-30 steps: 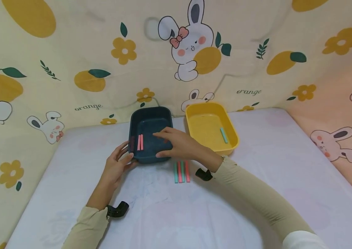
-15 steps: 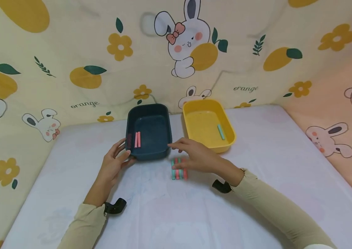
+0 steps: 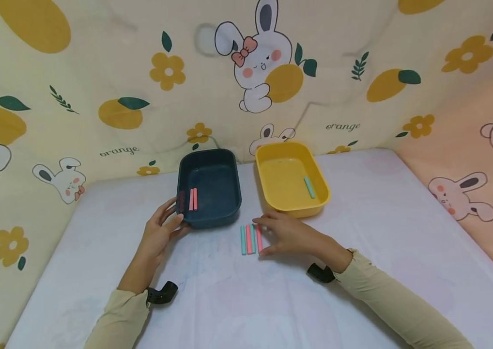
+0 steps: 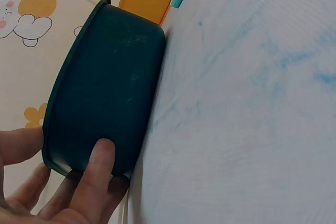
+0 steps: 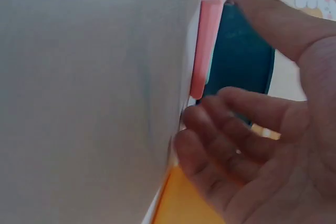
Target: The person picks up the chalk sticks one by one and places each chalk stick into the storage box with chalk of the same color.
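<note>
My left hand [image 3: 155, 240] holds the front left corner of a dark blue plastic tray [image 3: 213, 223], its thumb against the front wall in the left wrist view. Two pink chalk sticks [image 3: 195, 199] lie inside that tray. My right hand [image 3: 292, 235] hovers around the rightmost pink chalk stick [image 3: 259, 237] in a short row on the table. Thumb and forefinger are spread toward that stick's two ends; the right wrist view shows a gap at the forefinger. Left of it in the row are a green chalk stick [image 3: 243, 241], a pink one and another green one.
A yellow tray [image 3: 303, 212] stands right of the dark one, with a green chalk stick [image 3: 309, 187] inside. Behind both trays hangs a patterned cloth [image 3: 211, 97]. Blue smears [image 4: 294, 59] mark the white table cover [image 3: 229, 300].
My right hand has moved from above the dark blue tray, back and right, down to the chalk row. The left hand stays at the tray's corner. The view has shifted slightly.
</note>
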### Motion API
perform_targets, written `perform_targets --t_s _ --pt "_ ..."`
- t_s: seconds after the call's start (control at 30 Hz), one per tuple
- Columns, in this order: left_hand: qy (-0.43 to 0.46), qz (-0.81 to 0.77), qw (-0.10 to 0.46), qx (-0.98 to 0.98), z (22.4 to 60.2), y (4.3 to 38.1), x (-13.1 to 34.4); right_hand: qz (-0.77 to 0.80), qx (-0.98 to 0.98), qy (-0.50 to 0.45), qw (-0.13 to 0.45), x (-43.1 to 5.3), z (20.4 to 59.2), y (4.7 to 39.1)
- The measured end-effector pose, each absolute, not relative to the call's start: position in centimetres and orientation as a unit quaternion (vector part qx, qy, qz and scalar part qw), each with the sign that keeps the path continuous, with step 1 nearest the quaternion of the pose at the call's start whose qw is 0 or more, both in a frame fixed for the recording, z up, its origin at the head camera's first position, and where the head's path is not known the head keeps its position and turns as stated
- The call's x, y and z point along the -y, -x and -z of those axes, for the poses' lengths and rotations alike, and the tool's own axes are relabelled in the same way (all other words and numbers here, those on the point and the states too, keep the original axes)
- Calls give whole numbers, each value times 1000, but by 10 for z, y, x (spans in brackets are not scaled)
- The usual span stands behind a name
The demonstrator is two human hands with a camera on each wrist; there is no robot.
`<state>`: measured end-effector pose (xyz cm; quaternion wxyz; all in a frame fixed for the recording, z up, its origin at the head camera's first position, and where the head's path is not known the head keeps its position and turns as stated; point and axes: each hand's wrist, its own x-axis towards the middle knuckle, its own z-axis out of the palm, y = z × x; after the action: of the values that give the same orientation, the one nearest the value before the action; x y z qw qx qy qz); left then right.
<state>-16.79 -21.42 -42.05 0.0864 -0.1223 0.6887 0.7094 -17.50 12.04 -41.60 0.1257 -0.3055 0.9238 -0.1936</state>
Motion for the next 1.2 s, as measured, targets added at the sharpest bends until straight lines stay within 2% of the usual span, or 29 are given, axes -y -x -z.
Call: perform_targets --t_s 0.3,0.7,1.2 --pt "126 -705 87 -693 420 167 214 178 -926 291 161 -120 421 171" --pt "128 -707 85 -690 421 169 213 134 -943 273 134 -117 428 169" --pt "124 -710 82 -688 420 168 213 188 -933 280 123 -116 415 166"
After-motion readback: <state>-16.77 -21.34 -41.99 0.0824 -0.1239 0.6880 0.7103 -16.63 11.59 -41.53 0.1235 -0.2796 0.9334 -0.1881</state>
